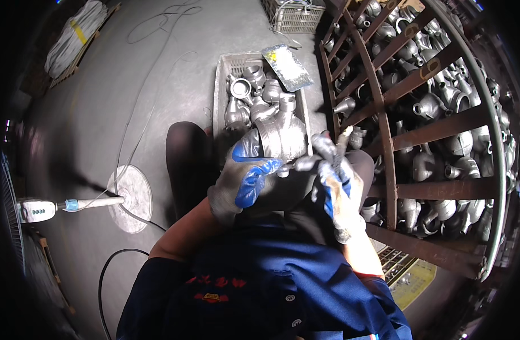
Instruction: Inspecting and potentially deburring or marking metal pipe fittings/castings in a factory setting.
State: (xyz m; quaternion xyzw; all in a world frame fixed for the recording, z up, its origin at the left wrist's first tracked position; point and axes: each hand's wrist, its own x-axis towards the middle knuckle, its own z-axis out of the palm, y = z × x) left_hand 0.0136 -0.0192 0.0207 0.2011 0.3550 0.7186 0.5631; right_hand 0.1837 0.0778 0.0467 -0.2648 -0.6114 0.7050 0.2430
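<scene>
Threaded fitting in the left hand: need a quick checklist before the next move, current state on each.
1. Left hand on the threaded fitting: ok, gloved fingers sit at its threaded end.
2. Right hand gloved: ok.
3. Blurred grey item at the right hand, clear of the fitting: cannot tell, too blurred.
4. Crate rim unobstructed: not ok, a flat rectangular item lies over its far right corner.
5. Black cable away from both hands: ok, it runs along the floor to the left.
</scene>
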